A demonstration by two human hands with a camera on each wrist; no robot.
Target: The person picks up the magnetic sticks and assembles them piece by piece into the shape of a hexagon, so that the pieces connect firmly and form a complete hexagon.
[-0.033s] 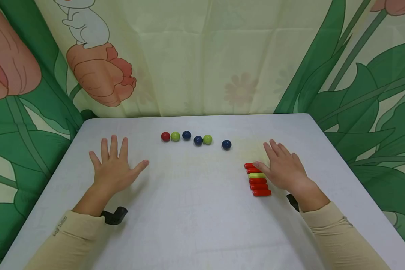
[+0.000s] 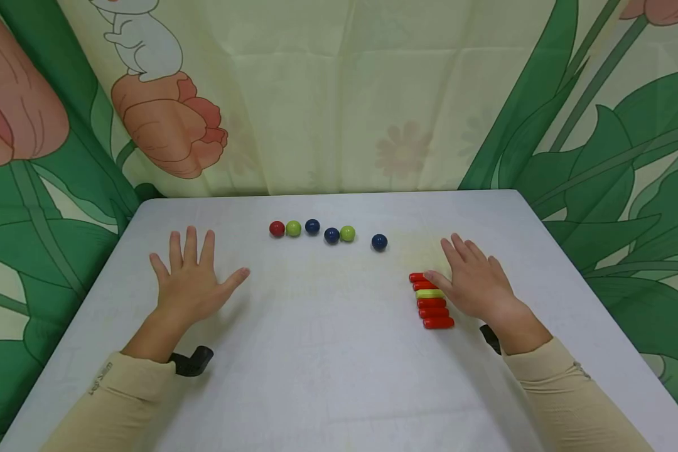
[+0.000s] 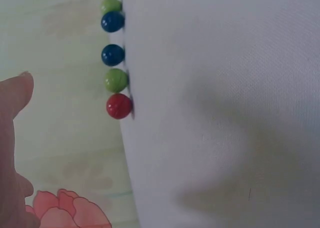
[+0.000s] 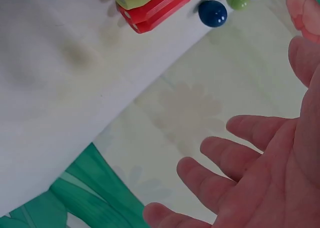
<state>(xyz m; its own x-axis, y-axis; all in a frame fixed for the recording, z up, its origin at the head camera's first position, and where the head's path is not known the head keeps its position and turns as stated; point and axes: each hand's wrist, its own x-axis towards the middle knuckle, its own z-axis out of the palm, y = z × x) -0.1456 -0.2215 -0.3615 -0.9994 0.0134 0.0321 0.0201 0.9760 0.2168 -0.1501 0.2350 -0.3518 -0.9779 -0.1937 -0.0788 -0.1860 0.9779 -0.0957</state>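
My left hand (image 2: 191,285) hovers palm down over the left side of the table, its fingers spread and holding nothing. On the right, my right hand (image 2: 477,282) hangs with straight fingers, also holding nothing; its thumb overlaps the upper end of a column of short rods in the head view. Most are red rods (image 2: 438,322), with one yellow-green rod (image 2: 427,294) among them. Along the far part of the table runs a loose row of glossy balls: a red ball (image 2: 277,229), green balls (image 2: 347,233) and dark blue balls (image 2: 379,242), the rightmost blue one set apart.
A white cloth covers the table (image 2: 316,351). Behind its far edge hangs a pale curtain (image 2: 339,113) printed with flowers, leaves and a white rabbit. A black wrist-camera mount (image 2: 192,361) sticks out beside the left sleeve (image 2: 113,395).
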